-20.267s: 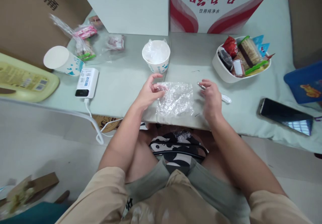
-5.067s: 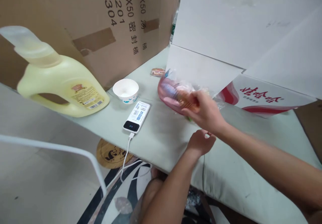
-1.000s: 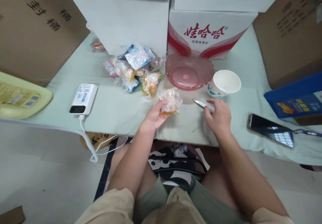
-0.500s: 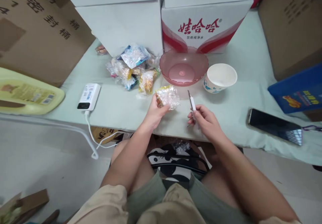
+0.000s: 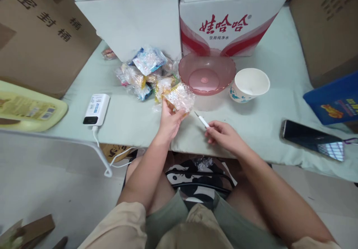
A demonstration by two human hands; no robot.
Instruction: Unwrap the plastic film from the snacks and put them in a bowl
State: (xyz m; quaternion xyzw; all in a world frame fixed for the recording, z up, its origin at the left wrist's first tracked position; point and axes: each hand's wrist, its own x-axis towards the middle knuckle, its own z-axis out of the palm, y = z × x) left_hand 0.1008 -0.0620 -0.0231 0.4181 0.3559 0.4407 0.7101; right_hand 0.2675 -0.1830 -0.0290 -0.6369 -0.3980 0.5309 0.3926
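My left hand (image 5: 169, 120) is closed on a small snack wrapped in clear plastic (image 5: 180, 97), holding it just above the pale green table (image 5: 134, 114). My right hand (image 5: 223, 136) grips a small white-handled knife (image 5: 201, 119) whose blade points up-left toward the snack, a short gap away. Behind the left hand lies a pile of wrapped snacks (image 5: 145, 73). An empty pink plastic bowl (image 5: 207, 73) stands just beyond the snack, and a white paper cup (image 5: 250, 85) sits to its right.
A white power bank (image 5: 96, 108) with a cable lies left, beside a yellow jug (image 5: 28, 105). A phone (image 5: 311, 139) and a blue box (image 5: 334, 98) sit right. Cardboard and white boxes (image 5: 223, 21) wall the back. A black-and-white bag (image 5: 195, 174) rests between my knees.
My left hand lifted the wrapped snack slightly away and up. My right hand picked the knife off the table, then tilted its blade leftward toward the snack.
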